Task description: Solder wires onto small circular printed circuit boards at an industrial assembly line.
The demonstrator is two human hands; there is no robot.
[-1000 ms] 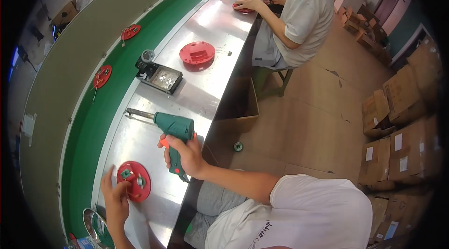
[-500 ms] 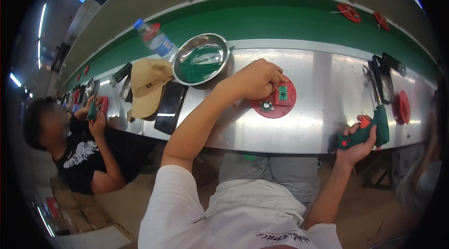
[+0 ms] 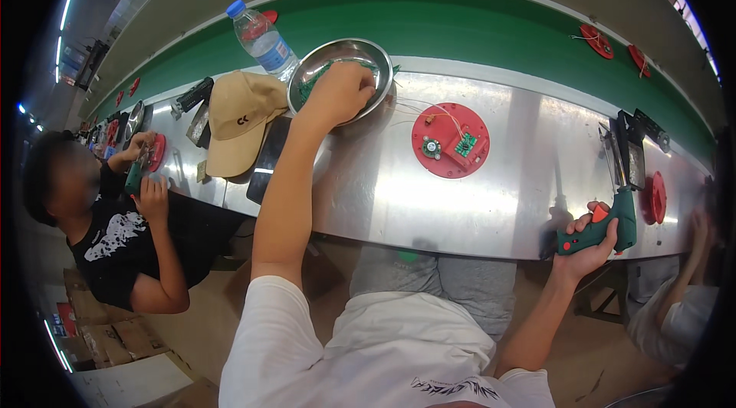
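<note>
My left hand (image 3: 343,94) is over the steel bowl (image 3: 297,75), its fingers curled downward inside the rim. Thin green wire pieces (image 3: 308,86) lie in that bowl; the fingertips and anything between them are hidden. On the metal bench lies a round red plate (image 3: 452,118), apart from both hands. It carries a small green circuit board (image 3: 469,145), a round silver-and-black part (image 3: 432,148) and thin pale wires that trail left. At the bench's front edge, my right hand (image 3: 589,243) grips a green soldering gun (image 3: 626,224) with an orange trigger, its long tip pointing away from me.
Behind the bowl stands a water bottle (image 3: 268,48); a tan cap (image 3: 234,121) and a dark flat case (image 3: 270,170) lie to its left. A black holder (image 3: 635,147) and another red plate (image 3: 657,197) are at right. A co-worker (image 3: 115,232) works at far left.
My left hand has left the red plate and moved left to the bowl, uncovering the plate's wires. My right hand still holds the soldering gun near the bench edge.
</note>
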